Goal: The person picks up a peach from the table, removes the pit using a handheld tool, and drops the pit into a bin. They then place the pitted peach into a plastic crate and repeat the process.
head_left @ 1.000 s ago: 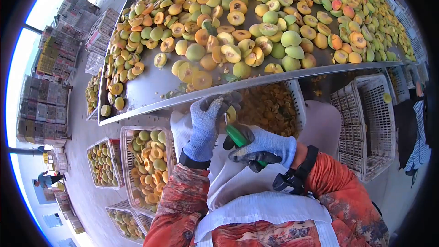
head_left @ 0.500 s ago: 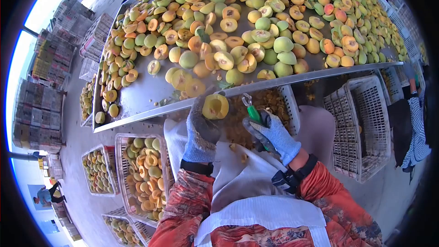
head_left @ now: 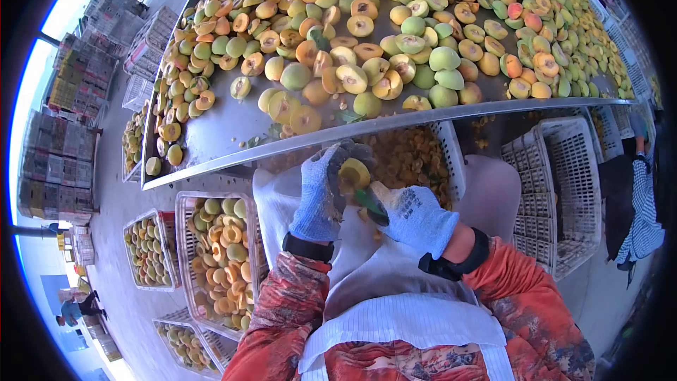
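Observation:
My left hand [head_left: 317, 194], in a grey-and-blue glove, is closed around a peach half [head_left: 354, 172] with its yellow cut face turned toward my right side. My right hand [head_left: 417, 217], gloved alike, grips a green-handled pitting tool [head_left: 369, 204] against the fruit. The tool's metal tip is hidden at the peach half. Both hands are above my lap, just in front of the metal table's edge [head_left: 282, 154]. Below and beyond them, a crate of brownish scraps and pits [head_left: 412, 159] shows partly.
Many halved peaches [head_left: 352, 77] cover the sloping metal table. Crates of peach halves [head_left: 222, 261] stand on the floor at left, and white crates [head_left: 557, 197] stand at right. Stacked crates [head_left: 60, 169] line the far left. Another person [head_left: 77, 308] is in the distance.
My right hand has moved left and turned, bringing the tool from apart to the peach half. My left hand has tilted the half toward the tool.

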Tool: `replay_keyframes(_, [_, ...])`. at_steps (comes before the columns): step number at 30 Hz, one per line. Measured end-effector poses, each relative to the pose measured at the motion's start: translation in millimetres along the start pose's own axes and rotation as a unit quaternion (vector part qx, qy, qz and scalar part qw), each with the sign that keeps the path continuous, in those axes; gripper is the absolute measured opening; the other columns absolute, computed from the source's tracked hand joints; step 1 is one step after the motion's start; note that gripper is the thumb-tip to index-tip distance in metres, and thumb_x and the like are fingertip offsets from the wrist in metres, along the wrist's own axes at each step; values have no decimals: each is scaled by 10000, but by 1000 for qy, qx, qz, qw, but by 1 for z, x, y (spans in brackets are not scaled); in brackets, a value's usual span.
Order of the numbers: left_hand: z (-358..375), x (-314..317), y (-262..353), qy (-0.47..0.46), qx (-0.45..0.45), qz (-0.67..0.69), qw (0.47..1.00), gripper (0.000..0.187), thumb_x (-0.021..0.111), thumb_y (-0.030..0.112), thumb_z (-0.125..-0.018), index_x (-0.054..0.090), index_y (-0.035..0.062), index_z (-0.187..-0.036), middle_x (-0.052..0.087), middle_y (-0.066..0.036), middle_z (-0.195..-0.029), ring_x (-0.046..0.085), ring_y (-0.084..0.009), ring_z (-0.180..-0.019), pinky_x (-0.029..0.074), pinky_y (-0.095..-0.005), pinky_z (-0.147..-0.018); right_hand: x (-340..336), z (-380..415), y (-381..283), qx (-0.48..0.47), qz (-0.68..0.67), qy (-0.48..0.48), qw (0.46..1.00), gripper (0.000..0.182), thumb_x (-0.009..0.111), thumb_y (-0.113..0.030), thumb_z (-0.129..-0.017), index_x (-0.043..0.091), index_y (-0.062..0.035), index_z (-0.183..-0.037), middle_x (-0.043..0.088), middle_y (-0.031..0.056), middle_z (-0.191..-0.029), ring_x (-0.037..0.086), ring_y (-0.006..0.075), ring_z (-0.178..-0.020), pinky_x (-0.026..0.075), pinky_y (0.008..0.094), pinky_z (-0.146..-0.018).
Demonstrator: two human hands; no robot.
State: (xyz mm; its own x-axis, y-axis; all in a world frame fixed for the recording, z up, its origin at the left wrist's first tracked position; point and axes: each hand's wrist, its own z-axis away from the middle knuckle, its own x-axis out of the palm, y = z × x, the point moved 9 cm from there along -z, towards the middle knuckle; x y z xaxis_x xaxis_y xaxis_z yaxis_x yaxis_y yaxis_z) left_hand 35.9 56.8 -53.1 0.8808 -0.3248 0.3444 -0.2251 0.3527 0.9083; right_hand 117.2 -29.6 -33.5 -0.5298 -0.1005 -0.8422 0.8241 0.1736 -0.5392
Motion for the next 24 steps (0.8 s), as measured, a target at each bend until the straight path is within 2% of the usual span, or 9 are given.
replay_keyframes(4, [4,-1,-17,61,-79,91,991,226,541,141,-842,600,-62,-923,640,-145,-838,639,-242,-706,543,-331,-641,23,-3,6,10,-263,-90,961,374,648,-241,-760,525,-19,-1034,589,111,-676,603,221,-582,474,341,-526])
replay_keyframes(9, [-15,4,1,30,-31,146,988,328,492,280,-900,556,-20,-1018,618,-131,-964,617,-257,-895,536,-369,-737,31,11,-3,120,-716,-225,650,348,670,-242,-789,548,-32,-1039,574,46,-746,526,81,-537,406,217,-442])
replay_keyframes(13, [-26,1,1,24,-10,319,947,401,479,296,-905,475,-9,-1166,569,-166,-1085,582,-303,-976,513,-422,-812,9,10,15,232,-721,-134,639,409,611,-328,-841,507,-37,-1108,583,44,-767,565,99,-572,444,225,-457])
replay_keyframes(14, [-21,10,-2,10,-31,361,932,422,468,291,-907,447,-2,-1209,547,-174,-1125,571,-312,-994,503,-431,-834,13,7,14,232,-721,-127,640,409,611,-328,-841,507,-37,-1108,583,44,-767,565,99,-572,444,225,-457])
replay_keyframes(16, [-5,23,19,-8,185,-70,980,527,476,355,-878,393,14,-1271,503,-187,-1189,547,-329,-1035,486,-445,-853,12,3,31,230,-737,0,636,385,615,-365,-845,530,-60,-1064,571,41,-698,548,129,-509,446,233,-448])
replay_keyframes(20, [7,40,-24,-175,-135,345,912,611,665,89,-727,412,21,-1279,517,-156,-1188,524,-285,-1072,416,-361,-941,18,-6,56,140,-701,96,693,416,628,-312,-840,501,-47,-1135,595,10,-825,585,127,-615,503,215,-600])
replay_keyframes(21, [10,26,3,-165,113,-33,979,607,677,44,-702,433,21,-1258,518,-151,-1188,525,-280,-1070,412,-352,-943,-1,-7,50,68,-555,125,819,462,651,-298,-812,492,-30,-1153,621,66,-809,630,200,-658,511,277,-634])
replay_keyframes(22, [28,33,21,-123,334,-407,841,607,689,-1,-677,455,21,-1237,518,-146,-1188,527,-274,-1067,407,-343,-944,-4,-5,49,67,-557,122,819,462,651,-298,-812,492,-30,-1153,621,66,-809,630,200,-658,511,277,-634])
replay_keyframes(24, [7,13,-21,-157,233,-310,908,509,675,1,-706,507,30,-1186,534,-139,-1171,544,-270,-1039,422,-355,-926,-24,0,38,58,-211,155,963,475,655,-281,-787,490,-25,-1151,626,152,-807,642,296,-719,507,366,-647])
